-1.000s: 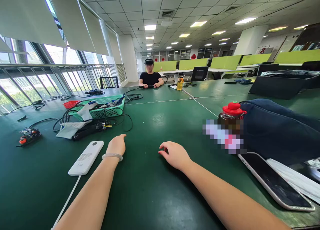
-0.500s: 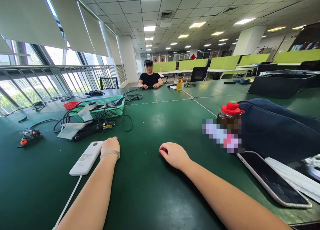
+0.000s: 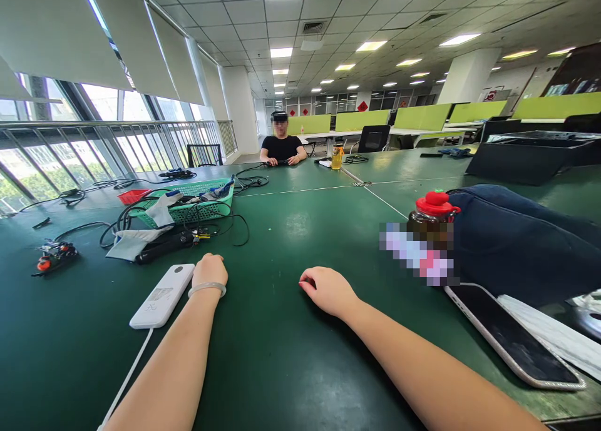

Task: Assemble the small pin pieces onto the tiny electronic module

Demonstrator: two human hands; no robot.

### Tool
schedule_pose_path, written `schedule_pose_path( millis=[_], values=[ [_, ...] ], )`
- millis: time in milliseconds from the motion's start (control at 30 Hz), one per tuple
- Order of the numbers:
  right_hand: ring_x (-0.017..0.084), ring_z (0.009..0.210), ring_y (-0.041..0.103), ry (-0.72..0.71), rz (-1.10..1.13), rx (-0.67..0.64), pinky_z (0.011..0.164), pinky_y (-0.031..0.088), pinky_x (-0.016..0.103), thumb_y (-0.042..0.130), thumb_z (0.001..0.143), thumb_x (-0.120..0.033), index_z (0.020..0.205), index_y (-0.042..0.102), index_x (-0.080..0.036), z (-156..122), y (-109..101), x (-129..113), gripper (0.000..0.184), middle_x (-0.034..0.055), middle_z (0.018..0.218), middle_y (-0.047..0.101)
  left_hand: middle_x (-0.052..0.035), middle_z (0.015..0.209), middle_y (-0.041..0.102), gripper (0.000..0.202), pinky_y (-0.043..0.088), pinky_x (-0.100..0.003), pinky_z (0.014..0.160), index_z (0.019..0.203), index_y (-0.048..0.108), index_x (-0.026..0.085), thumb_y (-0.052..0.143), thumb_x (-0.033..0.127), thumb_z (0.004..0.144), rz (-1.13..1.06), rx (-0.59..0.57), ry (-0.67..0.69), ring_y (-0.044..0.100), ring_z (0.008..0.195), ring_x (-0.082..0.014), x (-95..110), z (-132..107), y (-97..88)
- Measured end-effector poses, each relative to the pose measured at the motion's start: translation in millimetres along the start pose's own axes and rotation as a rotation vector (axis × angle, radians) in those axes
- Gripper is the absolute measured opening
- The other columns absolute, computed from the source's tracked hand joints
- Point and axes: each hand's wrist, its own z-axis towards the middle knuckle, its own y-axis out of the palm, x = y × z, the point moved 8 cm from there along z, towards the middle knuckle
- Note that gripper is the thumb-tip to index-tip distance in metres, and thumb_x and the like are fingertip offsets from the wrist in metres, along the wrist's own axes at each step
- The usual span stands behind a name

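Both my forearms rest on the green table (image 3: 291,356). My left hand (image 3: 210,269), with a pale bangle on its wrist, lies curled into a loose fist with nothing visible in it. It sits right beside a white power bank (image 3: 162,295) whose white cable runs toward me. My right hand (image 3: 326,288) lies knuckles up with its fingers curled under and their tips on the table, holding nothing. It is apart from everything else.
A phone (image 3: 511,337) lies face up at the right, by a red-capped bottle (image 3: 434,209) and a dark blue bag (image 3: 521,243). At the left are a green basket (image 3: 188,204), tangled black cables (image 3: 220,221) and a small red-black device (image 3: 54,256). A person (image 3: 282,146) sits across the table.
My left hand drew back slightly and its outstretched finger curled in, making a fist. My right hand stayed put.
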Motion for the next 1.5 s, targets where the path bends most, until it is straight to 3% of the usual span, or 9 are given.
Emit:
schedule_pose_path(
  millis=[433,567,700,800,900,1000,1167,1333,1500],
  values=[
    [0.013,0.076,0.056,0.0,-0.014,-0.013,0.064,0.039,0.024,0.042,0.084,-0.031,0.081,0.061,-0.023,-0.5,0.0,-0.7,0.021,0.0001,0.084,0.063,-0.0174,0.096,0.064,0.036,0.04,-0.037,0.081,0.1,0.064,0.011,0.04,0.014,0.074,0.185,0.024,0.008,0.055,0.096,-0.0295,10.0,-3.8,-6.7],
    [0.013,0.076,0.056,0.014,-0.015,-0.033,0.064,0.039,0.024,0.043,0.084,-0.031,0.081,0.062,-0.022,-0.3,1.2,-0.6,0.021,0.001,0.084,0.063,-0.0129,0.098,0.064,0.035,0.035,-0.037,0.09,0.099,0.064,0.015,0.034,0.017,0.079,-0.011,0.118,-0.004,0.054,0.1,-0.0257,8.6,-3.0,-8.4],
    [0.014,0.075,0.056,0.006,0.043,-0.029,0.065,0.04,0.024,0.043,0.083,-0.029,0.08,0.062,-0.021,-1.0,1.4,-2.9,0.021,0.0015,0.083,0.063,-0.0093,0.098,0.064,0.035,0.04,-0.032,0.083,0.102,0.061,0.016,0.033,0.018,0.08,-0.336,0.033,-0.107,0.057,0.094,-0.0215,-4.1,2.0,5.8],
    [0.013,0.074,0.055,-0.008,0.088,-0.032,0.064,0.04,0.023,0.044,0.082,-0.028,0.079,0.062,-0.021,-2.4,3.0,-5.6,0.02,0.0013,0.082,0.062,-0.0087,0.098,0.064,0.037,0.043,-0.029,0.075,0.106,0.059,0.016,0.032,0.019,0.081,-0.406,-0.022,-0.108,0.058,0.089,-0.0194,-2.1,4.8,13.9],
    [0.012,0.073,0.055,-0.016,0.109,-0.044,0.064,0.04,0.023,0.045,0.082,-0.028,0.081,0.062,-0.021,-3.2,6.6,-6.5,0.018,0.0015,0.082,0.061,-0.0062,0.097,0.063,0.037,0.043,-0.026,0.073,0.107,0.058,0.017,0.033,0.02,0.081,-0.46,-0.084,-0.044,0.058,0.085,-0.0164,17.6,1.2,22.9],
    [0.012,0.073,0.055,0.021,0.124,-0.061,0.067,0.041,0.023,0.053,0.077,-0.026,0.089,0.061,-0.02,-1.8,11.6,-1.3,0.016,0.0022,0.085,0.06,-0.004,0.091,0.063,0.034,0.043,-0.026,0.077,0.104,0.061,0.018,0.037,0.025,0.081,-0.609,-0.212,0.106,0.057,0.084,-0.0149,59.4,-16.9,33.8],
    [0.013,0.079,0.056,0.106,0.155,-0.049,0.073,0.043,0.024,0.067,0.066,-0.025,0.108,0.057,-0.017,2.9,16.8,11.8,0.044,0.0043,0.092,0.057,-0.0055,0.091,0.061,0.035,0.039,-0.027,0.086,0.107,0.059,0.017,0.041,0.032,0.082,-1.011,-0.444,0.371,0.054,0.091,-0.0153,133.1,-71.5,27.0],
    [0.013,0.077,0.057,0.15,0.179,-0.055,0.069,0.044,0.023,0.068,0.064,-0.023,0.108,0.059,-0.015,5.6,21.1,17.5,0.045,0.0046,0.092,0.058,-0.0042,0.085,0.06,0.032,0.037,-0.028,0.088,0.103,0.061,0.017,0.043,0.033,0.081,-1.057,-0.45,0.352,0.054,0.087,-0.0153,145.4,-90.6,18.0],
    [0.012,0.075,0.056,0.131,0.195,-0.025,0.07,0.044,0.022,0.065,0.066,-0.02,0.1,0.062,-0.019,7.8,16.5,19.8,0.035,0.0026,0.088,0.059,-0.004,0.084,0.058,0.03,0.039,-0.03,0.088,0.102,0.059,0.017,0.042,0.03,0.081,-1.186,-0.584,0.194,0.053,0.087,-0.0143,141.2,-92.3,34.4]
  ],
)
